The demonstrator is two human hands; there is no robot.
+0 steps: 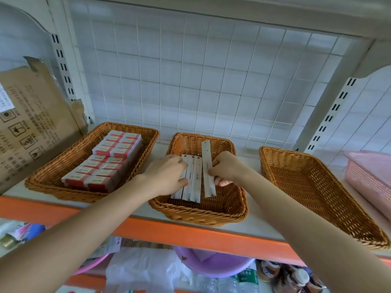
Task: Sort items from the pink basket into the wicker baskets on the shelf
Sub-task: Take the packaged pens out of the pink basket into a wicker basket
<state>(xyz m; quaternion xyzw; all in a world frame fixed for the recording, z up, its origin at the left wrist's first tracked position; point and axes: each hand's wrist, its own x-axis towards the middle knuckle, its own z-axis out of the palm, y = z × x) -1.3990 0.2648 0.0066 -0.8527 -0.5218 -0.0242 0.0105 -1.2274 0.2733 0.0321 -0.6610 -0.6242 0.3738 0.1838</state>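
Observation:
Three wicker baskets stand on the shelf. The left basket (53, 166) holds several red-and-white boxes (105, 161). In the middle basket (230, 208) lie several long white packets (193, 187), side by side. My left hand (167, 174) rests on the left packets, thumb under their edge. A single long packet (208, 172) is pinched at its middle by my right hand (226, 168); its far end is raised over the basket's back rim. The right basket (313, 187) holds nothing. The pink basket (368, 178) sits at the far right of the shelf.
A cardboard box (31, 123) stands at the shelf's left end. A white wire grid (190, 81) backs the shelf, whose front edge is orange (190, 235). On the shelf below are a purple basin (211, 263), plastic bags and bottles.

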